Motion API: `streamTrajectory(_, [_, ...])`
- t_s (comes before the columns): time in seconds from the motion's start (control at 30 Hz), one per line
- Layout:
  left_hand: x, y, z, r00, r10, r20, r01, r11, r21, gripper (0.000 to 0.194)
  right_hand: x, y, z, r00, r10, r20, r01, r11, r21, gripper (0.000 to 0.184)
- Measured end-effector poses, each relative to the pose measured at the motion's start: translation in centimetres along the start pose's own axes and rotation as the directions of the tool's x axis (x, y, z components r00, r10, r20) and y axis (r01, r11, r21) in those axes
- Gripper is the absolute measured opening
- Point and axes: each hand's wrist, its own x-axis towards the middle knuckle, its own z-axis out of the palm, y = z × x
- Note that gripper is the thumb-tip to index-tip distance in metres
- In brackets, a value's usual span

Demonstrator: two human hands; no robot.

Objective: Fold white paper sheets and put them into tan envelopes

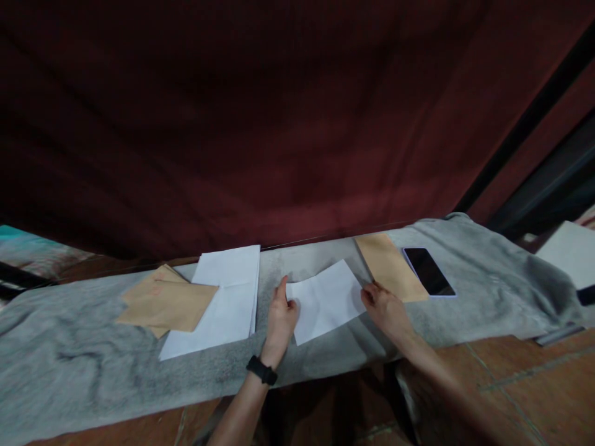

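A white sheet of paper (328, 303) is stretched between my two hands, just over the grey cloth. My left hand (281, 316), with a black watch (261, 370) on its wrist, grips the sheet's left edge; the thumb lies on the paper. At the opposite edge my right hand (385, 310) is closed with its fingertips on the paper's right side. Just beyond the right hand lies a brown envelope (393, 266). Left of my left hand is a stack of white paper (227, 310), with several brown envelopes (171, 303) overlapping its left side.
A phone (428, 271) with a pale purple case lies against the right envelope. The grey cloth (493, 279) covers the long narrow surface. Behind it hangs a dark red curtain (297, 136). Tiled floor (520, 378) shows below the front edge. A white object (569, 254) stands far right.
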Motion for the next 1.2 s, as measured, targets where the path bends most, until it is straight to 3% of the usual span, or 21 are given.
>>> streamTrajectory(0.13, [-1.0, 0.6, 0.0, 0.994, 0.108, 0.014, -0.108, 0.966, 0.234, 0.068, -0.6, -0.1, 0.5, 0.999, -0.046, 0.012, 0.047, 0.978, -0.203, 0.022])
streamTrajectory(0.3, [-2.0, 1.7, 0.2, 0.964, 0.265, 0.034, -0.247, 0.833, 0.496, 0.062, -1.3, -0.2, 0.7, 0.995, -0.095, 0.031, 0.099, 0.927, -0.361, 0.017])
streamTrajectory(0.47, [-3.5, 2.1, 2.1, 0.898, 0.371, 0.238, -0.44, 0.738, 0.511, 0.048, -2.1, -0.2, 0.7, 0.988, -0.151, 0.029, 0.146, 0.862, -0.486, 0.015])
streamTrajectory(0.6, [-4.6, 2.1, 3.3, 0.863, 0.35, 0.364, -0.5, 0.69, 0.523, 0.051, -2.3, -0.6, 0.4, 0.981, -0.191, -0.016, 0.151, 0.821, -0.551, 0.015])
streamTrajectory(0.7, [-4.8, 2.2, 3.4, 0.863, 0.336, 0.376, -0.5, 0.674, 0.544, 0.052, -1.9, -1.7, 0.1, 0.972, -0.224, -0.065, 0.157, 0.834, -0.529, 0.022])
streamTrajectory(0.83, [-4.7, 2.4, 3.3, 0.864, 0.32, 0.389, -0.496, 0.676, 0.546, 0.052, -1.0, -3.6, 1.2, 0.945, -0.304, -0.12, 0.238, 0.891, -0.388, 0.047])
streamTrajectory(1.0, [-4.6, 2.1, 3.3, 0.847, 0.337, 0.411, -0.523, 0.671, 0.527, 0.052, -1.3, -4.8, 5.2, 0.917, -0.396, 0.039, 0.396, 0.898, -0.192, 0.054])
streamTrajectory(1.1, [-4.7, 1.7, 3.2, 0.821, 0.377, 0.429, -0.564, 0.65, 0.509, 0.055, -2.1, -4.9, 7.2, 0.879, -0.47, 0.08, 0.477, 0.858, -0.189, 0.054])
streamTrajectory(1.2, [-4.8, 1.4, 3.1, 0.817, 0.396, 0.418, -0.572, 0.646, 0.506, 0.057, -2.7, -4.8, 8.2, 0.873, -0.484, 0.055, 0.482, 0.843, -0.239, 0.054])
